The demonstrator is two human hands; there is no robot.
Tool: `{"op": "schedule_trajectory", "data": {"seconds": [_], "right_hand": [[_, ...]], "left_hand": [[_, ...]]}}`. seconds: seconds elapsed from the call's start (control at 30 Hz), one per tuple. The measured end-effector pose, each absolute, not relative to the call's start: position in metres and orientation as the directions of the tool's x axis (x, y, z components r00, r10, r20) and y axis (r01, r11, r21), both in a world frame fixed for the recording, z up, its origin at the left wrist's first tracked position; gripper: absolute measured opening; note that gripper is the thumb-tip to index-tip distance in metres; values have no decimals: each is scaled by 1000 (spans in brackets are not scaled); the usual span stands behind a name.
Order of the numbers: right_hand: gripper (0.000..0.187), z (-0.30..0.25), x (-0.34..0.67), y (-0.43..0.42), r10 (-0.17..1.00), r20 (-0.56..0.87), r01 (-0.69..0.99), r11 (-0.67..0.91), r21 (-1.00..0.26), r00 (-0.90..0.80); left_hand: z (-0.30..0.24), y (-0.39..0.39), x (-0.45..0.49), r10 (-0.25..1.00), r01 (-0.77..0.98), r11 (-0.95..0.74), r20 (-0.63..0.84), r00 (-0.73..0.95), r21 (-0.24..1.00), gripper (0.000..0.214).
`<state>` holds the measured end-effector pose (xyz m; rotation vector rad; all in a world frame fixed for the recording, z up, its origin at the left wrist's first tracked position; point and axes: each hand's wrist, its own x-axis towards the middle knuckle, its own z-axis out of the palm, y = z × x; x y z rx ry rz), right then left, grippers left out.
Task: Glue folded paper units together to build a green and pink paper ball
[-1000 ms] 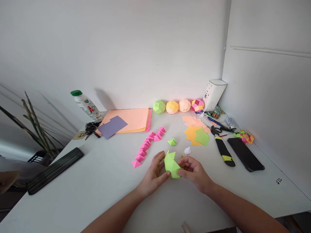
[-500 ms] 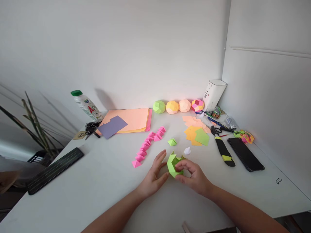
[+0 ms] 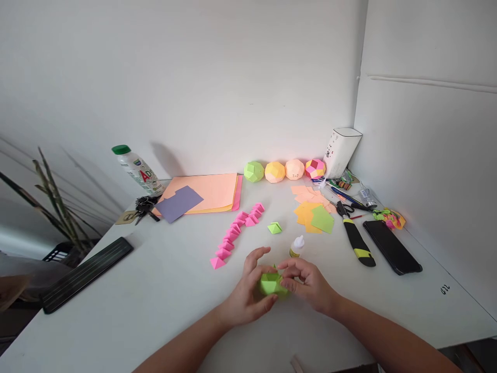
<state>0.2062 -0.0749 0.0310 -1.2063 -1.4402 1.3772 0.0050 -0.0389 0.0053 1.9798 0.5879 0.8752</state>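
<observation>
A: Where is the green paper shape [image 3: 269, 284] sitting?

B: Over the front half of the desk [image 3: 174, 290], about midway between its left and right edges.

A: What are the fingers doing?

B: The left hand [image 3: 244, 295] is grasping the shape, its thumb lying low and a finger pressing on top, while the index finger is sticking up free. The right hand [image 3: 312, 285] is bending its fingers against the shape's right side; I cannot tell whether they are pinching or only touching.

A: And around them?

B: A small bottle [image 3: 297, 247] is standing just beyond the right hand. Farther toward the back edge, a small green piece [image 3: 275, 228] is lying alone, and pink folded pieces [image 3: 232, 235] are forming a slanting row to its left. Four paper balls [image 3: 275, 172] are lining the back edge, and a black phone [image 3: 392, 248] is lying near the right edge.
</observation>
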Motion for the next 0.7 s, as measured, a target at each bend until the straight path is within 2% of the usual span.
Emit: {"op": "schedule_trajectory", "data": {"seconds": [0.1, 0.23, 0.33, 0.47, 0.53, 0.63, 0.7], "right_hand": [[24, 33, 205, -76, 965, -50, 140, -14, -990, -257], [23, 34, 205, -77, 965, -7, 183, 43, -982, -263], [26, 33, 205, -79, 953, 46, 195, 109, -975, -299], [31, 37, 205, -80, 936, 113, 187, 183, -965, -333], [30, 40, 206, -79, 924, 214, 201, 285, -937, -316], [20, 44, 212, -77, 874, 454, 305, 486, -819, -172], [13, 45, 217, -75, 815, 579, 432, 517, -739, 15]], "left_hand": [[9, -42, 7, 700, 123, -543, 367, 613, 831, 26], [13, -45, 8, 722, 196, -588, 399, 565, 785, 23], [14, -46, 7, 742, 178, -557, 389, 546, 811, 24], [12, -44, 6, 806, 91, -376, 277, 524, 922, 18], [11, -42, 5, 826, 23, -250, 200, 526, 968, 11], [11, -39, 5, 822, -91, -54, 96, 561, 994, 9], [11, -37, 6, 816, -145, 56, 39, 576, 988, 13]]}}
